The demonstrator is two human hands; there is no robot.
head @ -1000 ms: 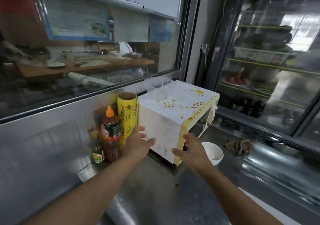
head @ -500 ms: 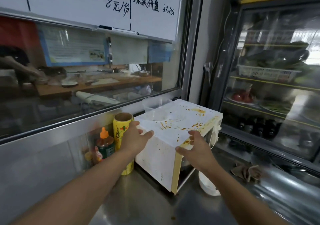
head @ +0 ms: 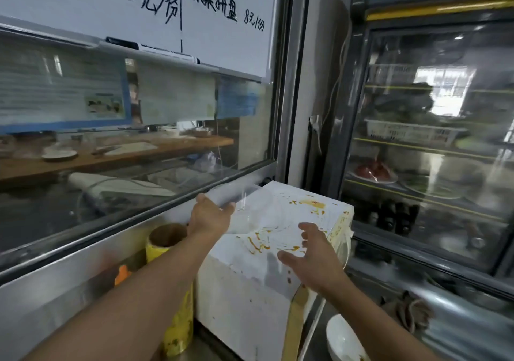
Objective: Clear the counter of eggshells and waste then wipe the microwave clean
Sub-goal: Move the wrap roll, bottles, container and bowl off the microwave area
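The microwave point(head: 267, 249), white and smeared with orange sauce on top, stands on the steel table point(head: 459, 333) against the window ledge; it looks heavy, rigid and greasy, best steadied by its corners. On its top sits a clear plastic container point(head: 244, 210), light, thin-walled and easily crushed, which the left hand point(head: 211, 216) holds at the near rim, its fingers hidden behind it. The right hand point(head: 314, 257) hovers over the front edge, fingers spread wide. The microwave's door and the white bowl point(head: 345, 341) are cut off.
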